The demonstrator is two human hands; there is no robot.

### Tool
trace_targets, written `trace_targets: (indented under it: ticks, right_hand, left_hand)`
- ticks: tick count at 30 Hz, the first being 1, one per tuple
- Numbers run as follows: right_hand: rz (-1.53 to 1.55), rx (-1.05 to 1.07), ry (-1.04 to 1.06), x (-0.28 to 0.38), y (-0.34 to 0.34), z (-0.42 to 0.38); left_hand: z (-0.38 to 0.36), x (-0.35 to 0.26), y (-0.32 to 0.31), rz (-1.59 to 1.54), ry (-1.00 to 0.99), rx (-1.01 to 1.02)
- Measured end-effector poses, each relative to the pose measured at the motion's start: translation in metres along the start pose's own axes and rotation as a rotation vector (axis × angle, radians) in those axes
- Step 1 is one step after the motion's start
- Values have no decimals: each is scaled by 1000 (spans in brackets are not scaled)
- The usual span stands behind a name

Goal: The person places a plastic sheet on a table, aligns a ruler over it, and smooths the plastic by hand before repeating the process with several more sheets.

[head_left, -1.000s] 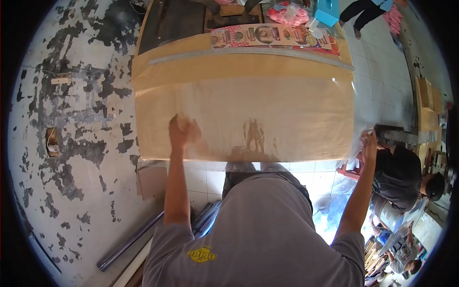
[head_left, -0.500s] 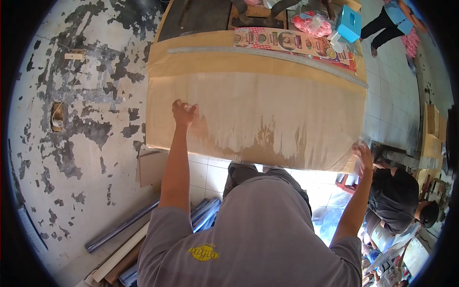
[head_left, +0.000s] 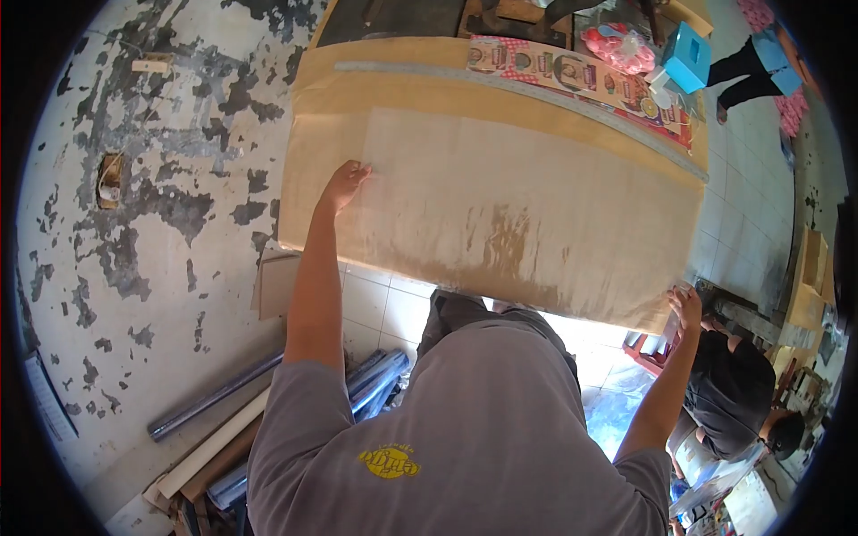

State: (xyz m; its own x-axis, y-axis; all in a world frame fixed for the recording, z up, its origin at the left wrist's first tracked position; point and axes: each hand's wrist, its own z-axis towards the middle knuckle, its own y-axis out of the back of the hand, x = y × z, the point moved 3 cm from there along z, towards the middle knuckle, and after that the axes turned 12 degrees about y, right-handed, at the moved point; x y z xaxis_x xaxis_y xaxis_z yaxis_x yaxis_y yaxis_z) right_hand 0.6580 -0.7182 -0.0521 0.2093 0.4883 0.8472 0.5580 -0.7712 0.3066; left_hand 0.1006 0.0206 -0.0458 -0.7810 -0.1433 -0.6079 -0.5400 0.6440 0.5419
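A thin clear plastic sheet [head_left: 536, 170] lies spread over the tan-covered table [head_left: 322, 107], with darker wrinkled or clinging patches toward its front edge. At the sheet's left edge, my left hand [head_left: 345, 185] is closed, thumb and fingertips pinched on the plastic. My right hand [head_left: 685, 306] pinches the sheet near its front right corner, just beyond the table's edge. Along the far side, behind the sheet, lies a long metal ruler [head_left: 527, 89].
Printed cardboard [head_left: 572, 76], a pink-filled plastic bag [head_left: 618, 49] and a blue box [head_left: 686, 57] sit at the back. Rolls [head_left: 214, 396] lean low on the left near the peeling wall [head_left: 170, 179]. A person in black [head_left: 728, 380] is at the right; another stands farther back.
The view has turned slightly. My left hand has shifted a little outward and away from me, and the bunched plastic beside it now lies flatter. My right hand still grips the right corner.
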Motion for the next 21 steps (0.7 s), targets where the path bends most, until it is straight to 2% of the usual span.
trace_targets:
  ticks: [4, 7, 13, 16, 21]
  right_hand:
    - [50, 15, -29, -1, 1, 1]
    - [64, 26, -34, -4, 2, 2]
    - [32, 39, -21, 4, -2, -2]
    - [44, 39, -11, 5, -4, -4]
    - [43, 30, -25, -8, 2, 3]
  left_hand:
    - [-6, -2, -5, -115, 11, 21]
    - [-9, -8, -7, -53, 0, 85]
    - [4, -6, -13, -95, -139, 82]
    - [11, -3, -10, -265, -43, 138]
    - [17, 3, -7, -164, -77, 110]
